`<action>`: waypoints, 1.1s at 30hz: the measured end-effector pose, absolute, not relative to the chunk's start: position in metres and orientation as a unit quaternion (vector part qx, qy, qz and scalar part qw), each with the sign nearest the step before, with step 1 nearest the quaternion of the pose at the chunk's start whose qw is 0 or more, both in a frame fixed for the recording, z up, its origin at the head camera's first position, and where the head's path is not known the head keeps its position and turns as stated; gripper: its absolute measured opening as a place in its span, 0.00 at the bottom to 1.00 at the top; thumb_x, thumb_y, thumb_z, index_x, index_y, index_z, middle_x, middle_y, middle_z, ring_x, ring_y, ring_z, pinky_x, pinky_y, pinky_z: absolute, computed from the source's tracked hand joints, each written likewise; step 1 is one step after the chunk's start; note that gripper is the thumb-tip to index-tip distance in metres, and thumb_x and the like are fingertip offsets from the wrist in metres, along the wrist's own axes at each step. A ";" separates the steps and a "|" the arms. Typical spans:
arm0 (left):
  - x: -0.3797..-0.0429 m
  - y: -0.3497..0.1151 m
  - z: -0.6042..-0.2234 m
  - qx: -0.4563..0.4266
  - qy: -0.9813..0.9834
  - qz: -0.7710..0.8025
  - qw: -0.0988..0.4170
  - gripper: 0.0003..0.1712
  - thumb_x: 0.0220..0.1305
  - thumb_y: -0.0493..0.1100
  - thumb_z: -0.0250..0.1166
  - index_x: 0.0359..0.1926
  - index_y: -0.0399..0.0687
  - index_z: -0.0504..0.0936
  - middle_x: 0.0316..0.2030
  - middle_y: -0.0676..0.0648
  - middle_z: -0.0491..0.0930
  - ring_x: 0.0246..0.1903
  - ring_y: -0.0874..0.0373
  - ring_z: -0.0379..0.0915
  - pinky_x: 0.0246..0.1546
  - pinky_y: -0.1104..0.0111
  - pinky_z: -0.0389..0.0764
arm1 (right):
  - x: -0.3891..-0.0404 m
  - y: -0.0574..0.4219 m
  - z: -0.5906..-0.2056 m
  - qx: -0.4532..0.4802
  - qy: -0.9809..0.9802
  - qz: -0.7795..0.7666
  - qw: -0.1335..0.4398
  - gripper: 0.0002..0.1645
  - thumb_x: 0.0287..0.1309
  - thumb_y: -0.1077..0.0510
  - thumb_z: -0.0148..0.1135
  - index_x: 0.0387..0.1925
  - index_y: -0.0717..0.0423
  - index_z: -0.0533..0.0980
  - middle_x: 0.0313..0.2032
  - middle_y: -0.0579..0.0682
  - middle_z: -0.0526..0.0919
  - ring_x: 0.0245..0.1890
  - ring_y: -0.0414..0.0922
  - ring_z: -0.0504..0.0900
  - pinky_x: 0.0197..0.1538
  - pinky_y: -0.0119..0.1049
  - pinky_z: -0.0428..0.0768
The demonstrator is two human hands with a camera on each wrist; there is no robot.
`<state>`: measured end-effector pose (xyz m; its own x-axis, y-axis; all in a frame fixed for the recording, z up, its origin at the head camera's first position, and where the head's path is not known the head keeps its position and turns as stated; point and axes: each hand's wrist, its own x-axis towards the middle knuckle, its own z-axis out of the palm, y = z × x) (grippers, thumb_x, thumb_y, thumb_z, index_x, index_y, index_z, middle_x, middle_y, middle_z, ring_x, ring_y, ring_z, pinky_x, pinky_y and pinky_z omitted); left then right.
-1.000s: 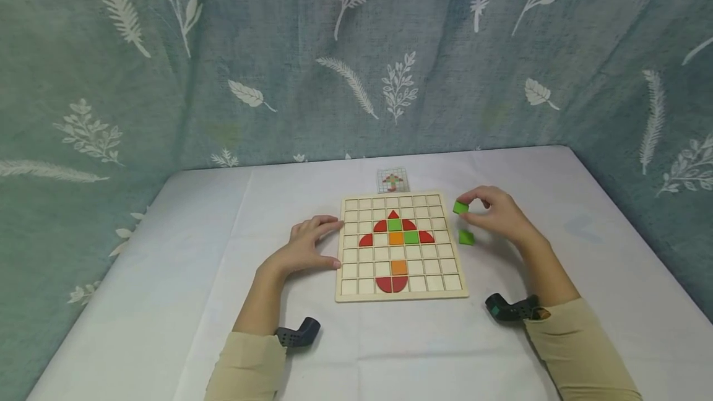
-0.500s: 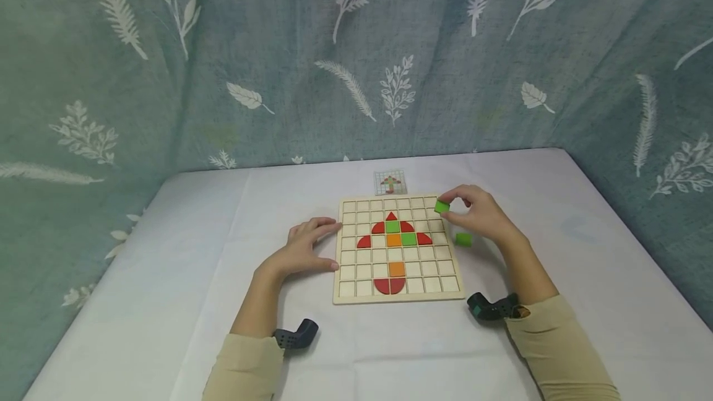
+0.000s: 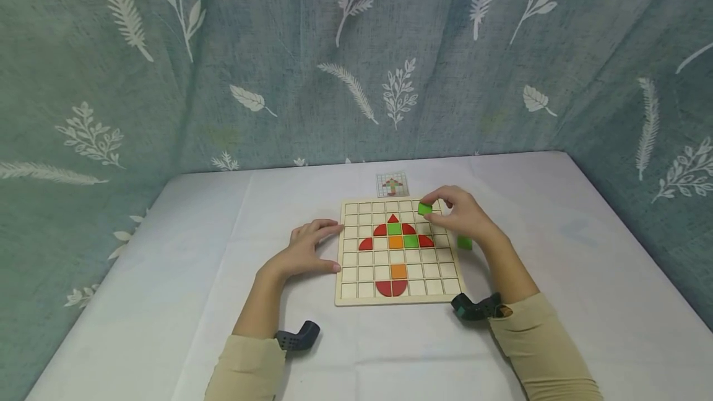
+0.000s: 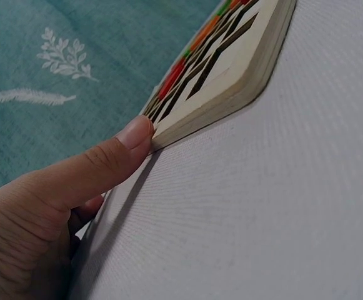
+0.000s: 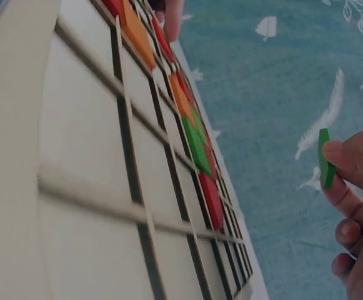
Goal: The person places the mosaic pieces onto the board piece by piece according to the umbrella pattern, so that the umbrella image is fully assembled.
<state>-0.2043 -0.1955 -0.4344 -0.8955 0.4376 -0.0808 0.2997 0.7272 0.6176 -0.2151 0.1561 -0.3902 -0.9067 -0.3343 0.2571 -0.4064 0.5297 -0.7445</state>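
Note:
A wooden grid board lies on the table, with red, green and orange tiles set in its middle columns. My right hand pinches a green square tile between thumb and index finger, above the board's upper right part. In the right wrist view that green tile is held on edge, apart from the grid. My left hand rests at the board's left side, thumb and fingertips spread along the edge. The left wrist view has the left thumb against the board's rim.
Another green tile lies on the white cloth just right of the board, close to the right forearm. Behind the board's far edge is a small pattern card with a matching grid. A patterned curtain hangs behind the table.
My right hand has carried the green tile leftward from beside the board to over its upper right squares. The left hand has stayed at the left edge.

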 end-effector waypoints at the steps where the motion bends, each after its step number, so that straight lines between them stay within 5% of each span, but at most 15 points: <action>1: -0.204 -0.196 -0.435 0.199 0.923 0.311 0.111 0.51 0.39 0.60 0.76 0.67 0.61 0.67 0.66 0.51 0.60 0.68 0.47 0.45 0.64 0.45 0.48 | -0.215 0.154 -0.390 0.217 -0.871 0.439 0.041 0.16 0.51 0.64 0.66 0.44 0.61 0.81 0.42 0.56 0.82 0.45 0.57 0.72 0.47 0.50 0.69; 10: -0.205 -0.198 -0.437 0.203 0.923 0.309 0.106 0.51 0.40 0.59 0.76 0.67 0.60 0.67 0.66 0.51 0.60 0.68 0.47 0.47 0.64 0.47 0.46 | -0.212 0.135 -0.388 0.248 -0.853 0.458 0.028 0.16 0.51 0.63 0.66 0.44 0.60 0.81 0.43 0.55 0.82 0.48 0.57 0.72 0.51 0.56 0.69; 26: -0.204 -0.197 -0.437 0.194 0.925 0.308 0.109 0.50 0.39 0.59 0.76 0.67 0.61 0.67 0.66 0.51 0.61 0.67 0.48 0.47 0.64 0.47 0.48 | -0.210 0.108 -0.399 0.313 -0.844 0.436 0.020 0.12 0.51 0.61 0.69 0.40 0.56 0.83 0.42 0.51 0.84 0.43 0.55 0.74 0.42 0.45 0.71; 33: -0.204 -0.195 -0.437 0.192 0.926 0.307 0.105 0.50 0.39 0.59 0.76 0.67 0.62 0.67 0.66 0.51 0.61 0.68 0.49 0.47 0.64 0.47 0.49 | -0.209 0.100 -0.405 0.345 -0.851 0.394 0.039 0.11 0.51 0.59 0.70 0.39 0.54 0.84 0.41 0.49 0.85 0.45 0.48 0.78 0.56 0.50 0.71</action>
<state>-0.2039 -0.1949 -0.4371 -0.9042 0.4200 -0.0772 0.2905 0.7376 0.6096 -0.2088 0.1004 -0.4048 -0.7596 -0.5560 0.3375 -0.6169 0.4513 -0.6448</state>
